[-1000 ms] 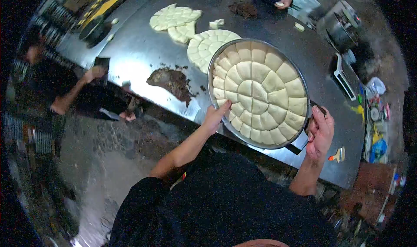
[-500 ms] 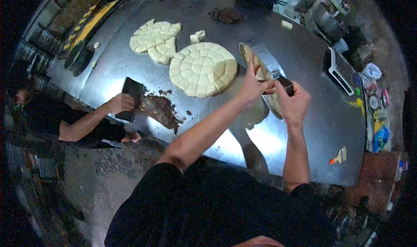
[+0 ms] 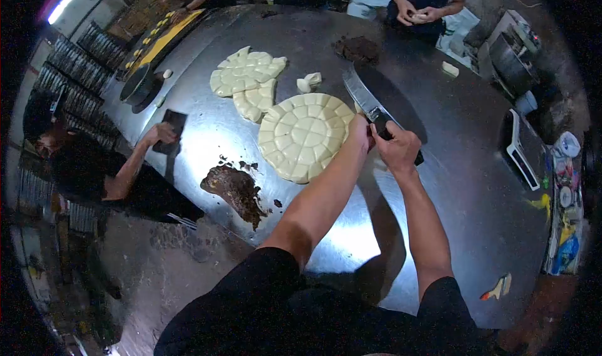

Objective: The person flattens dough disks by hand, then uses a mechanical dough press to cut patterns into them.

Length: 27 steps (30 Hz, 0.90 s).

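A round metal plate or pan [image 3: 370, 97] with a bright rim is tilted up on edge over the steel table [image 3: 464, 187]. My right hand [image 3: 399, 146] is closed around a black handle [image 3: 380, 123] at its rim. Next to it, my left hand [image 3: 360, 132] is at the plate's near side, its fingers mostly hidden; what they grip cannot be made out. Just left of my hands lies a large round slab of pale dough [image 3: 304, 136], scored into several pieces. Behind it are an irregular scored dough piece [image 3: 248, 74] and a small dough lump [image 3: 308, 82].
A co-worker [image 3: 81, 149] at the left holds a dark flat scraper [image 3: 170, 130] near a brown crumbly mass [image 3: 235, 190]. Another person's hands [image 3: 417, 14] hold something small at the back. A scale [image 3: 522, 149] and a brush [image 3: 498, 288] are at the right; a dark pan [image 3: 138, 85] stands back left.
The view has tilted up. The plate has turned, so the pale material seen on it before is mostly hidden. The co-worker's scraper has lifted away from the brown mass.
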### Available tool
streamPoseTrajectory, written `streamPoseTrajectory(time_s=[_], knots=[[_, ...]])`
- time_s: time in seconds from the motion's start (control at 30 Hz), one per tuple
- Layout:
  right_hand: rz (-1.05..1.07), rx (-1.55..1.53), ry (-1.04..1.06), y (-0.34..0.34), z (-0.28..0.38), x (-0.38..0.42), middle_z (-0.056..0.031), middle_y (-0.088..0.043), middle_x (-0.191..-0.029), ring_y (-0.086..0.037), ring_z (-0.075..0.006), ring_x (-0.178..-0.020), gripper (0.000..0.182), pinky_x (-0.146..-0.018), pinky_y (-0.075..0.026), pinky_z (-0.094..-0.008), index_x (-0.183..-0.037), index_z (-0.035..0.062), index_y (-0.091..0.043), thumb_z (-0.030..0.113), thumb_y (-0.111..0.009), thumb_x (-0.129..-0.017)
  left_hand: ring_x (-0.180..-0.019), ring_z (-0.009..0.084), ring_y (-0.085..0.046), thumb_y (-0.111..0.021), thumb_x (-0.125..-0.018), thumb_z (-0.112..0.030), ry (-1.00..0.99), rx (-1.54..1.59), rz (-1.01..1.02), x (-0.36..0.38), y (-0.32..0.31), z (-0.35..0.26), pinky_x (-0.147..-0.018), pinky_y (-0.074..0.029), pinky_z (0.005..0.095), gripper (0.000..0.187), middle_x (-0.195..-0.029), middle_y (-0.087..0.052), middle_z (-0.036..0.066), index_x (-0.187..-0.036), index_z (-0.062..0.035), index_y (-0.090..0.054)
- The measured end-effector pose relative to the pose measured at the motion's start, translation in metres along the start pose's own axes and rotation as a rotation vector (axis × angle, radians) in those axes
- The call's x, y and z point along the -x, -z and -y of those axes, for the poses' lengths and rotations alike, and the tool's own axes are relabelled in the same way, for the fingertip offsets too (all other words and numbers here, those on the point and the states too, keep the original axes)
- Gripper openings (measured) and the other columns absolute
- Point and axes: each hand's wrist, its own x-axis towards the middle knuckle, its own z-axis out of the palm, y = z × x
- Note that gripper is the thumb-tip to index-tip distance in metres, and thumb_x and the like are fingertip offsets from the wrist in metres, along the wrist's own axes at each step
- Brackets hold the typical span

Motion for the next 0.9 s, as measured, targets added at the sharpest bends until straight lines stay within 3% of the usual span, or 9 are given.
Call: streamPoseTrajectory(time_s=[0.3,0.37,0.43,0.53,0.57,0.6,0.63,0.7,0.9], knots=[[0.309,-0.146,0.008,-0.046,-0.02,0.009,-0.0091,-0.066,-0.07,-0.064,-0.0273,-0.065,0.016,-0.061,-0.051,-0.0405,-0.074,0.0175,-0.07,0.03,-0.071,-0.063,-0.085,0.0268,-0.061,-0.047,-0.091,-0.029,-0.034,-0.016,-0.081,-0.085,0.119,0.034,-0.074,-0.054,0.0414,0.03,-0.093,-0.062,0.013,-0.103,-0.0056,-0.06],[-0.047,-0.036,0.233,-0.042,-0.027,0.014,-0.0098,-0.066,-0.07,-0.065,-0.0287,-0.069,0.019,-0.065,-0.051,-0.043,-0.078,0.0185,-0.07,0.032,-0.069,-0.064,-0.099,0.0282,-0.06,-0.042,-0.093,-0.031,-0.099,-0.249,0.061,-0.032,0.075,0.019,-0.089,-0.051,0.0449,0.038,-0.112,-0.059,0.016,-0.115,-0.0033,-0.054],[0.139,0.087,0.002,-0.011,-0.024,0.037,-0.0146,-0.06,-0.061,-0.062,-0.0367,-0.062,0.026,-0.053,-0.047,-0.0466,-0.071,0.0152,-0.064,0.04,-0.07,-0.066,-0.104,0.0322,-0.059,-0.036,-0.095,-0.035,0.404,-0.14,0.311,0.017,0.064,0.029,-0.091,-0.05,0.0456,0.042,-0.112,-0.058,0.02,-0.113,-0.0018,-0.053],[0.048,-0.017,-0.153,0.065,-0.04,0.079,-0.0173,-0.053,-0.058,-0.054,-0.0346,-0.049,0.035,-0.047,-0.042,-0.0417,-0.065,0.01,-0.06,0.043,-0.071,-0.066,-0.086,0.0282,-0.06,-0.049,-0.092,-0.019,0.179,-0.247,-0.159,0.025,0.121,0.088,-0.074,-0.054,0.0449,0.023,-0.094,-0.057,0.013,-0.11,-0.0046,-0.052],[0.075,0.033,-0.271,0.102,-0.036,0.092,-0.015,-0.057,-0.055,-0.058,-0.0357,-0.053,0.038,-0.05,-0.045,-0.0448,-0.065,0.0127,-0.061,0.048,-0.073,-0.063,-0.088,0.0279,-0.06,-0.049,-0.09,-0.015,0.114,-0.253,-0.17,0.023,0.114,0.082,-0.074,-0.054,0.0453,0.022,-0.097,-0.057,0.012,-0.111,-0.0067,-0.051],[0.028,0.09,-0.322,0.052,-0.065,0.044,-0.0114,-0.05,-0.052,-0.045,-0.0198,-0.043,0.039,-0.046,-0.04,-0.0342,-0.066,0.0078,-0.062,0.042,-0.079,-0.066,-0.091,0.0276,-0.059,-0.049,-0.088,-0.012,0.05,-0.261,-0.181,0.016,0.113,0.077,-0.074,-0.053,0.0456,0.024,-0.1,-0.056,0.012,-0.112,-0.0089,-0.05],[-0.009,0.004,-0.423,0.063,-0.074,0.043,-0.0127,-0.056,-0.053,-0.054,-0.033,-0.046,0.041,-0.047,-0.043,-0.0394,-0.064,0.0103,-0.062,0.049,-0.074,-0.07,-0.093,0.0272,-0.059,-0.049,-0.086,-0.008,-0.015,-0.269,-0.192,0.013,0.106,0.07,-0.074,-0.053,0.046,0.028,-0.102,-0.056,0.011,-0.113,-0.0111,-0.049],[-0.161,-0.053,-0.507,0.077,-0.094,0.044,-0.0069,-0.058,-0.056,-0.053,-0.0091,-0.052,0.038,-0.05,-0.044,-0.032,-0.073,0.0008,-0.067,0.038,-0.077,-0.075,-0.1,0.0283,-0.058,-0.047,-0.085,-0.005,-0.05,-0.172,-0.226,0.03,0.094,0.072,-0.074,-0.052,0.0453,0.03,-0.107,-0.057,0.013,-0.114,-0.013,-0.048],[-0.518,-0.129,-0.879,0.129,-0.109,0.085,-0.0074,-0.063,-0.063,-0.057,-0.0115,-0.06,0.047,-0.055,-0.046,-0.0338,-0.074,-0.0076,-0.067,0.039,-0.074,-0.078,-0.103,0.0315,-0.057,-0.042,-0.079,-0.005,0.031,-0.193,-0.057,0.061,0.114,0.042,-0.083,-0.047,0.0555,0.037,-0.112,-0.056,0.011,-0.115,-0.0106,-0.048]])
